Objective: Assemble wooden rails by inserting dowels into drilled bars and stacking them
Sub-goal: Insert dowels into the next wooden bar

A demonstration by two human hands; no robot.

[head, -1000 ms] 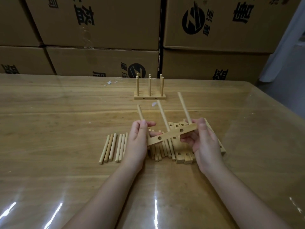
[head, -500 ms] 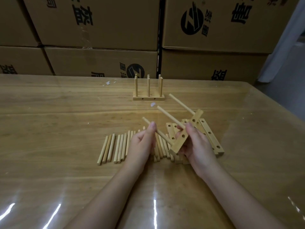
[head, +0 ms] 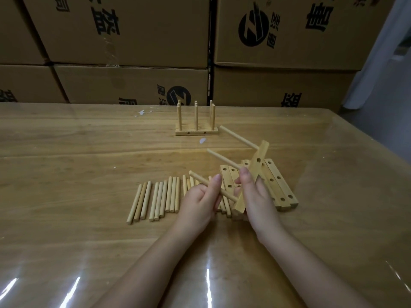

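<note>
Stacked cardboard boxes (head: 133, 41) with black print wall off the far side of a glossy wooden table (head: 66, 174). At 12 o'clock on the table stands a finished rail (head: 195, 123), its dowels upright in flat bars. Near the table's middle, the right hand (head: 260, 203) has its fingers curled round a drilled bar (head: 255, 171) and holds it above the surface, tilted on end. Three dowels sit in the bar and point toward 10 o'clock. The left hand (head: 198, 201) pinches the nearest dowel (head: 200, 180) between thumb and fingers, close to where it enters the bar. The middle dowel (head: 223, 160) and far dowel (head: 239, 137) are free of both hands. Loose dowels (head: 155, 196) lie side by side on the table at 9 o'clock from the hands. A pile of drilled bars (head: 278, 185) lies flat at 3 o'clock, partly under the held bar.
</note>
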